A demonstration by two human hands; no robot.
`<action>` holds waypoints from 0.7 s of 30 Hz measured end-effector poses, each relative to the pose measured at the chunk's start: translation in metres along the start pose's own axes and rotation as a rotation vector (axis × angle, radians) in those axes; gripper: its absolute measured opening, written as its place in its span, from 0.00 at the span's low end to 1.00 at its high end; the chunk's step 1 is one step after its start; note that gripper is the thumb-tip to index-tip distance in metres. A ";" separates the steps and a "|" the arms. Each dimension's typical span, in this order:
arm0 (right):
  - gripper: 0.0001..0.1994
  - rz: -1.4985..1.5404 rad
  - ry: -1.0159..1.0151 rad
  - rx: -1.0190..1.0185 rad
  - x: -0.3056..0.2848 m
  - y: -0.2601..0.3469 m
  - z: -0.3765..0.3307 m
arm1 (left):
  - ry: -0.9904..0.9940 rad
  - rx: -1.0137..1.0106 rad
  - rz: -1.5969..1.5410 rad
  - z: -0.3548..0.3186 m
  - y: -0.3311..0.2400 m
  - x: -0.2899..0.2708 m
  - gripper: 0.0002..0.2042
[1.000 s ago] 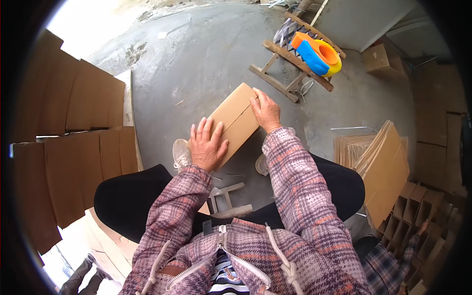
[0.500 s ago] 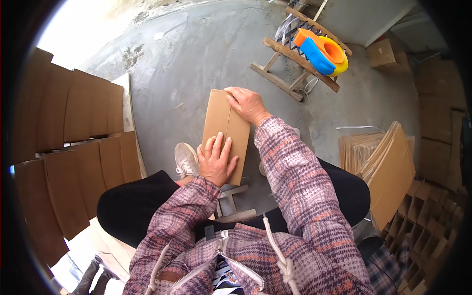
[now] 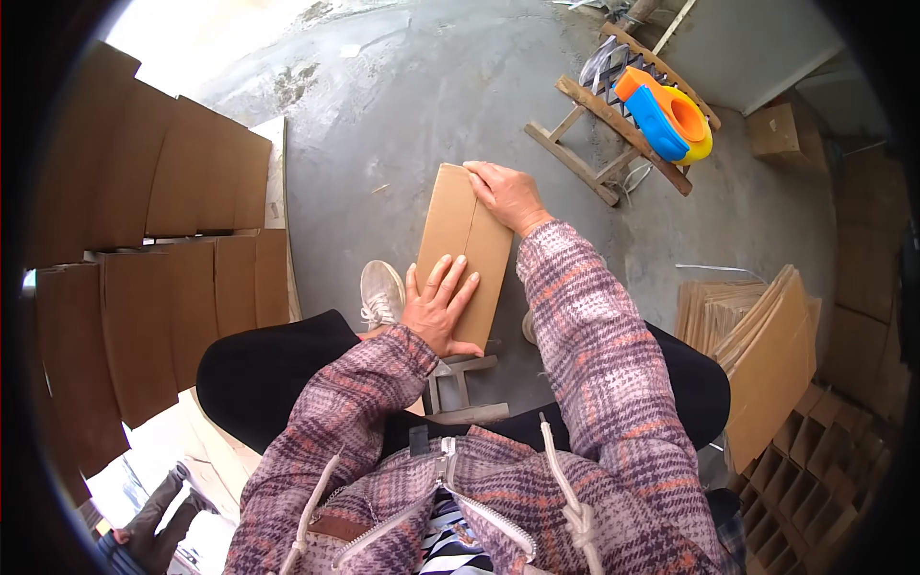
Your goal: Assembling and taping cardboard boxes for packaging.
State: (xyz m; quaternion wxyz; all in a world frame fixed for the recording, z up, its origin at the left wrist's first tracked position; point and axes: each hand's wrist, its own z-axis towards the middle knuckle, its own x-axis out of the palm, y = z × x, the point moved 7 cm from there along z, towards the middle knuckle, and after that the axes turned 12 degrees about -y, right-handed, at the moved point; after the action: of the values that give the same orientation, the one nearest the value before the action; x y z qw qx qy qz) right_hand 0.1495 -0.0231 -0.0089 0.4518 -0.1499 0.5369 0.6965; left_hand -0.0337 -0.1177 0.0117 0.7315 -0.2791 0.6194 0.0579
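At the left, large brown cardboard cartons (image 3: 216, 177) stand in rows. Right of them, in the middle of the scene, I hold a long, narrow brown cardboard box (image 3: 450, 220) above the grey concrete floor (image 3: 364, 125), between my knees; what bears its underside I cannot see. My left fingers (image 3: 449, 281) lie spread flat on its near half, pressing rather than gripping. My right fingers (image 3: 489, 175) are curled over its far right corner, gripping it, thumb on the upper face. I judge the box light, stiff along its folds, dry and not slippery, but easily dented at the lengthwise seam; the long edges and corners look the best places to take hold. Far right, a blue, orange and yellow plastic ring-shaped tool (image 3: 656, 117) rests on a rough wooden rack (image 3: 604, 117). Near right, flat brown cardboard sheets (image 3: 767, 355) lean in a bundle.
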 end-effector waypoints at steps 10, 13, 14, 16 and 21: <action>0.09 -0.016 -0.011 0.006 -0.017 -0.002 -0.006 | -0.039 0.140 -0.115 -0.006 -0.015 0.002 0.50; 0.07 -0.083 0.041 -0.061 -0.024 -0.003 -0.015 | -0.040 0.117 -0.137 -0.011 -0.031 0.013 0.49; 0.06 -0.115 0.006 -0.047 -0.027 -0.005 -0.018 | -0.034 0.119 -0.134 -0.010 -0.036 0.018 0.49; 0.06 -0.150 -0.041 -0.032 -0.032 -0.011 -0.022 | -0.112 0.154 -0.120 -0.005 -0.043 0.021 0.47; 0.06 -0.285 -0.109 -0.124 -0.033 -0.015 -0.028 | -0.106 0.170 -0.094 -0.003 -0.045 0.028 0.46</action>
State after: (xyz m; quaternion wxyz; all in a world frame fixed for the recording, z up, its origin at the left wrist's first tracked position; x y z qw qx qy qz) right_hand 0.1717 -0.0626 -0.0063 0.5645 -0.2142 0.4409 0.6642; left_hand -0.0103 -0.1644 0.0003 0.7862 -0.2413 0.5687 -0.0149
